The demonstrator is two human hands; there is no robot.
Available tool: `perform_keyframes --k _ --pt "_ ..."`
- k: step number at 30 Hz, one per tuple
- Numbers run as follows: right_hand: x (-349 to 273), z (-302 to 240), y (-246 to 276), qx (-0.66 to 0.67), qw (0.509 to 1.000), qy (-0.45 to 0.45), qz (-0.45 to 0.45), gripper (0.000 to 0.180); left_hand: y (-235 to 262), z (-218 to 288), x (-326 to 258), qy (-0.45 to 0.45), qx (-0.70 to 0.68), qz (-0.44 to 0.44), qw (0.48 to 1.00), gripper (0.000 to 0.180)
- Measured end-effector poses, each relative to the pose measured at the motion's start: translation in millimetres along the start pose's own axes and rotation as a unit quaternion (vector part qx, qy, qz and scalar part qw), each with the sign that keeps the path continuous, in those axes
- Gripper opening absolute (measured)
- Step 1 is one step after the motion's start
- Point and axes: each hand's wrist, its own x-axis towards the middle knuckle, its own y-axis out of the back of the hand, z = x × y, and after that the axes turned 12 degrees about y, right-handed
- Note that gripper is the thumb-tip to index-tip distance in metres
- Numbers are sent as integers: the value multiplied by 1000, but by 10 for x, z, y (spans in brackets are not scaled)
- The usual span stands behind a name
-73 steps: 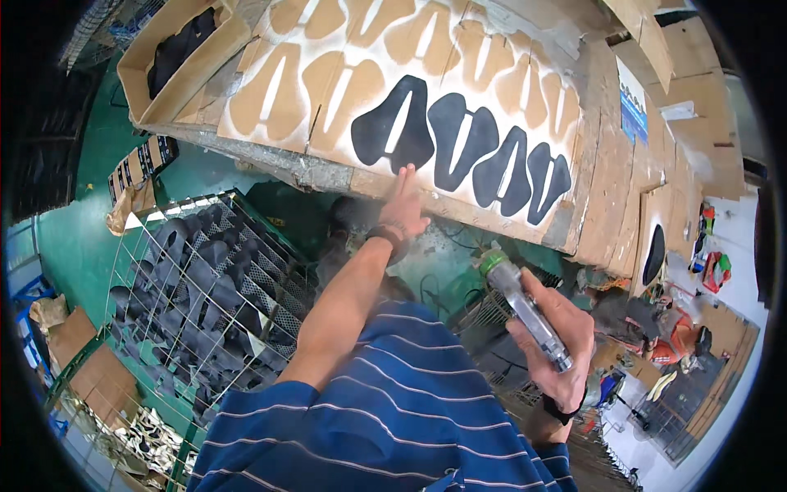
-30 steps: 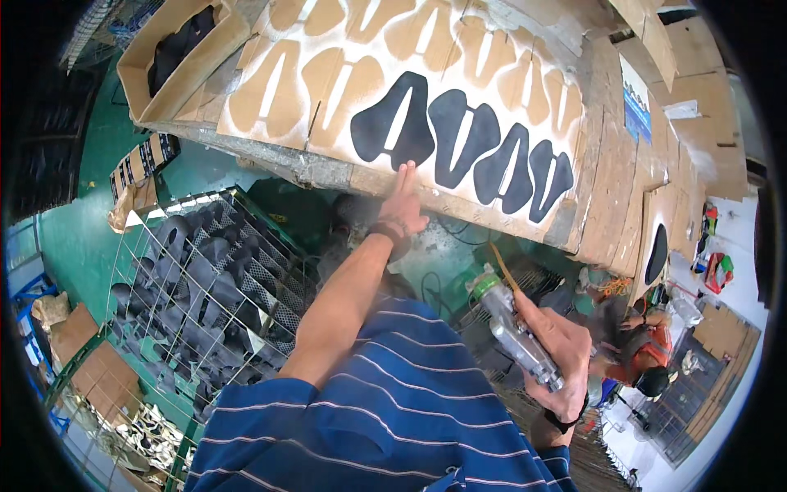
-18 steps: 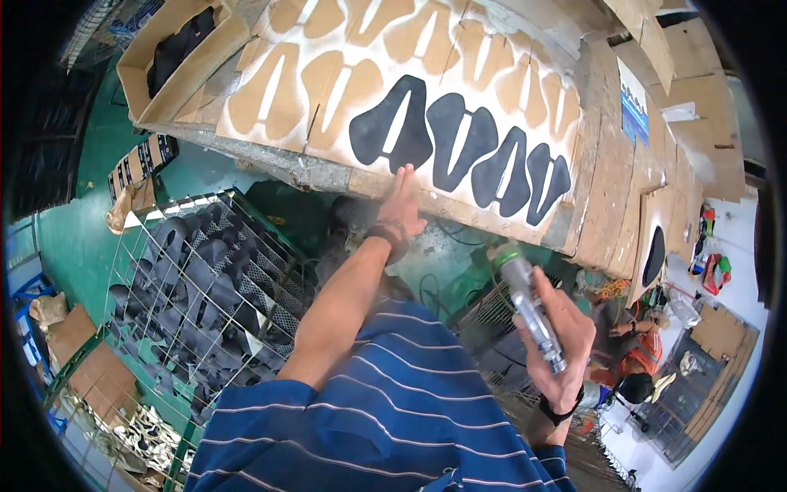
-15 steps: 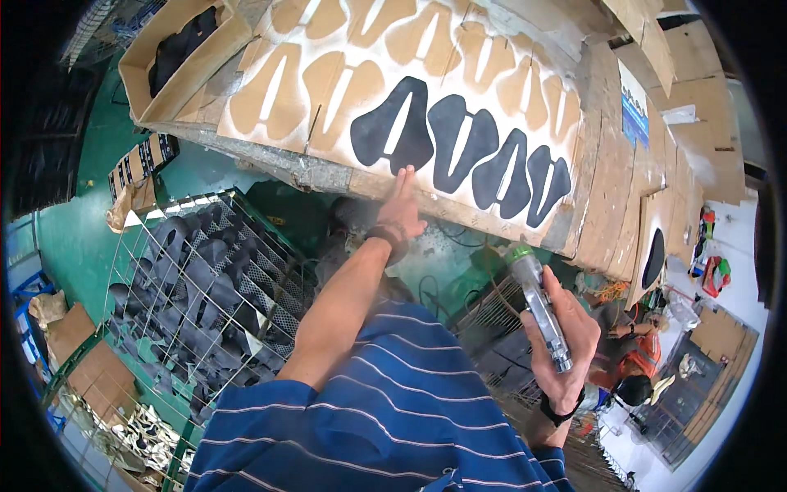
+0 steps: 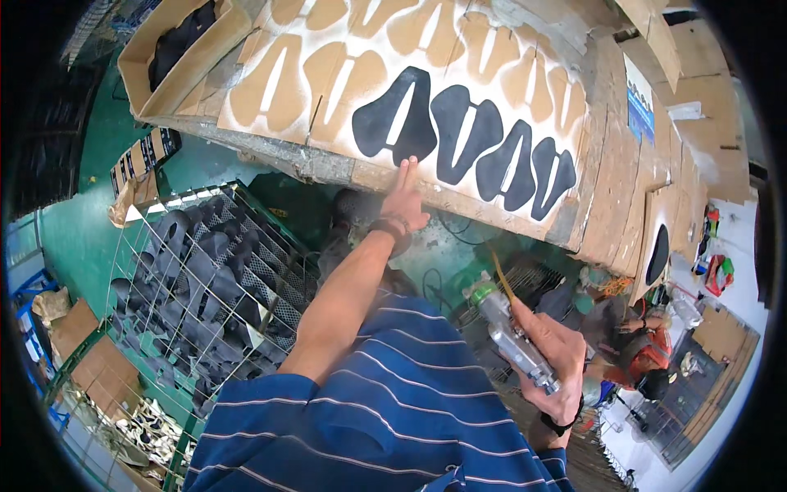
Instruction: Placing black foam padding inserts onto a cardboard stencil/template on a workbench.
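Flat black U-shaped cut pieces lie in a row along the near edge of a cardboard sheet [image 5: 329,141] marked with white spray. My left hand [image 5: 403,208] reaches up to the leftmost black piece [image 5: 418,92], its first two fingers stretched out and touching that piece's lower end. The other black pieces [image 5: 449,123] sit to the right with small gaps between them. In my right hand [image 5: 561,361] is a metal spray gun [image 5: 510,332] with a green front end, held low in front of the table and pointing up and left. A yellowish hose [image 5: 502,275] shows beside it.
A wire basket [image 5: 205,279] full of dark cut pieces stands at the left. An open cardboard box [image 5: 135,78] holding black material rests at the table's far left. Another person [image 5: 648,353] in orange is low at the right. A board with a black oval [image 5: 657,254] leans nearby.
My right hand has moved left and slightly down with the spray gun, which now tilts further left. My left fingers stay at the leftmost black piece. The view has shifted slightly.
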Motion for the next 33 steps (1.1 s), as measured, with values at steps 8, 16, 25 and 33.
perform_keyframes --k 8,16,25,33 --pt "-49 52 38 2 1000 -27 13 62 -14 -2 15 2 10 2 1000 47" --pt "-118 106 115 -13 998 -30 46 62 -6 11 4 7 14 0 1000 46" --pt "-14 101 150 -34 998 -20 55 67 18 18 -6 5 1 -9 1000 40" --pt "52 149 24 -28 990 -47 129 58 -16 -11 12 -1 12 0 1000 39"
